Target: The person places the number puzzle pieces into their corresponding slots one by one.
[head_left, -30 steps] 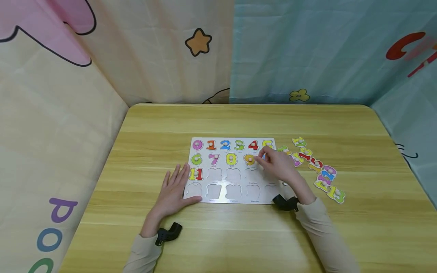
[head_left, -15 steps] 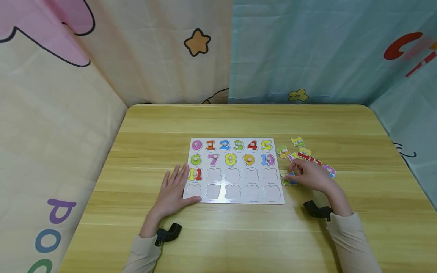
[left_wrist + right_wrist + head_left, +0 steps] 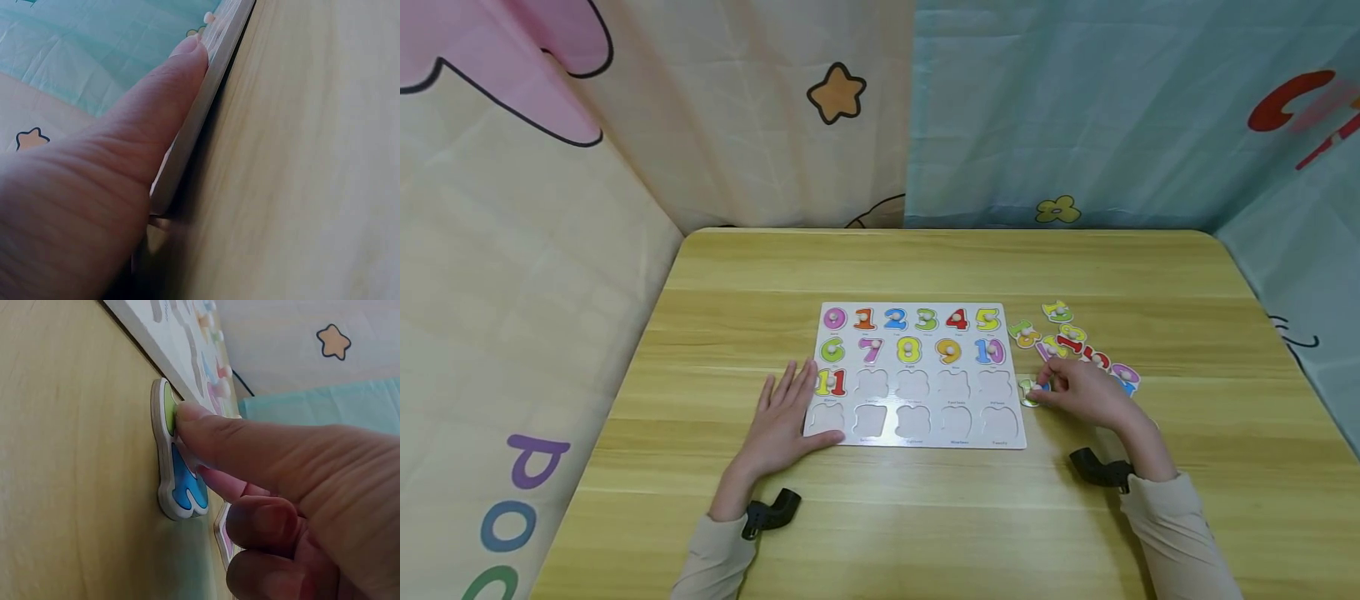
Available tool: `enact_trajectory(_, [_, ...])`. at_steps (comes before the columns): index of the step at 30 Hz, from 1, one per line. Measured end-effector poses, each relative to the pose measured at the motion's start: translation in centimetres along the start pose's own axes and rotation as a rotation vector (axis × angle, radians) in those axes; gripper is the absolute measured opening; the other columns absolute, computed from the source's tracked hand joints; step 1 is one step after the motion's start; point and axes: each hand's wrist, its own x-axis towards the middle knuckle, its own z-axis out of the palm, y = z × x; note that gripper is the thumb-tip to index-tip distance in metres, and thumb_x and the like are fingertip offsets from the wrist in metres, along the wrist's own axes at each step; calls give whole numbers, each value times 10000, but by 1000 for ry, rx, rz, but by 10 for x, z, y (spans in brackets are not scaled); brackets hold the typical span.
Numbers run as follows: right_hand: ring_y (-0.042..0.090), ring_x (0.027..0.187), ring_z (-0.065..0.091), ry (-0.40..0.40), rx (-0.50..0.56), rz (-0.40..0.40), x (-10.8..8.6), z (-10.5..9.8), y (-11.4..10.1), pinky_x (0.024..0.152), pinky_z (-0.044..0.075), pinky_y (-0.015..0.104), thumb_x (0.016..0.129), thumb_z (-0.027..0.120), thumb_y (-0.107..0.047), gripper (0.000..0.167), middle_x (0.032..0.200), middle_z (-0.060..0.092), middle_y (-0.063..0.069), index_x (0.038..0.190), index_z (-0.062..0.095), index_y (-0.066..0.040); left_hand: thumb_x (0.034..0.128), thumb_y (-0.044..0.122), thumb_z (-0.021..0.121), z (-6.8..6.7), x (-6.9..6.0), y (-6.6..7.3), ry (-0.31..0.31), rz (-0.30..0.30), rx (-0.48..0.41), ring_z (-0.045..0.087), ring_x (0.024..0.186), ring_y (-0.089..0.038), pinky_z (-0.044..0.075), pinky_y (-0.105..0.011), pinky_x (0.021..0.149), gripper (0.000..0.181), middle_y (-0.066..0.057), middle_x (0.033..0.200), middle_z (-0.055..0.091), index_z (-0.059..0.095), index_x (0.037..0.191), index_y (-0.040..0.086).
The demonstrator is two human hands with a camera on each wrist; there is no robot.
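A white number puzzle board point(image 3: 890, 354) lies on the table, with pieces 0 to 11 set in it and bare recesses below. My left hand point(image 3: 781, 425) rests on its left edge with fingers spread; in the left wrist view the thumb lies along the board's side point(image 3: 187, 147). Just right of the board, my right hand point(image 3: 1090, 392) pinches a number 12 puzzle piece point(image 3: 187, 481), a green 1 and blue 2, between thumb and index finger. Its knob is hidden behind the fingertips. The other right fingers are curled.
Several loose number pieces point(image 3: 1058, 312) lie in a cluster right of the board, partly behind the right hand. The wooden table point(image 3: 895, 517) reaches back to printed curtains point(image 3: 1060, 108). A black wrist camera point(image 3: 1101, 469) sits on each wrist.
My right hand has left the board's right side, uncovering the 10, and moved right to the number 12 piece, which it now pinches. The left hand stays put.
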Motion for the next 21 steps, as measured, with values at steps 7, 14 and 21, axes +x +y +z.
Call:
enact_trajectory(7, [110,515,394,16,11,1,3,-4,-7,463,303,256,849,721,-298,196,591,436,-55,821,613,-136,795,654,608,1,0,-1,-1,1,1,-54,1429,-272,-97,-464,1111,1096,-96,1578,68,72,1518,29])
enact_trajectory(14, [137,537,399,-17,36,-21,15,-3,-24,476,284,261,829,741,-329,233,598,435,-45,805,608,-140,792,660,607,1,0,-1,-4,-3,0,-60,1429,-268,-100,-461,1111,1103,-97,1577,63,67,1519,31])
enact_trajectory(21, [114,521,402,-69,18,-114,40,17,-51,470,281,253,822,748,-318,232,592,430,-57,801,596,-143,786,662,612,1,0,0,-4,-5,4,-58,1429,-269,-98,-464,1111,1110,-96,1578,60,66,1519,33])
